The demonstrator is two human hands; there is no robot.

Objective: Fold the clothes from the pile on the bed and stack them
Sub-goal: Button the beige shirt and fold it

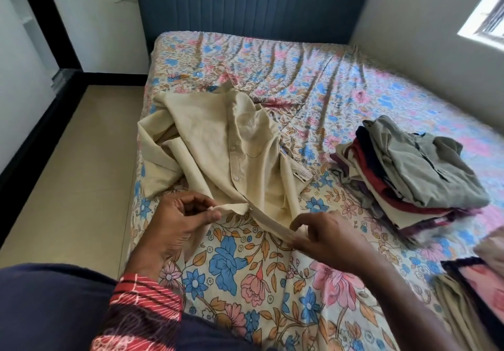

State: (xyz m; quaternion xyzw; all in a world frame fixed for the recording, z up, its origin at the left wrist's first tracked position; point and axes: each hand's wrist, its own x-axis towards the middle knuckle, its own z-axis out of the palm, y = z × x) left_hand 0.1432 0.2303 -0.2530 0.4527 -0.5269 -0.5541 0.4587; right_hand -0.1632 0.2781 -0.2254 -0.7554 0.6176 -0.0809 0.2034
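Both hands are pinching the bottom hem of a cream button-up shirt point(218, 143), so that's the grip right now. Left hand point(180, 214) has one corner of the hem caught between thumb and curled fingers, right hand point(324, 233) is pinching the other end the same way, and the strip of fabric between them is pulled fairly taut just above the sheet.

Rest of the shirt is spread out on the bed point(313, 78) beyond my hands, toward the dark blue headboard point(251, 1). It's front side up, button placket running down the middle, still pretty crumpled, one sleeve bunched up on the side nearest the edge of the bed by the floor. A small label point(302, 173) shows on the flap that's turned over on the other side.

To the right of the shirt, a little apart from it, sits the stack of folded clothes point(409, 176), grey-green piece on top, dark red, cream and purple layers under it. It looks a bit lopsided honestly.

Further right of the stack, at the corner nearest me, there's some more fabric point(474, 282), pinkish and tan with a dark edge, mostly cut off so I can't tell what it is.

Floral sheet is wrinkly all the way up to the headboard.
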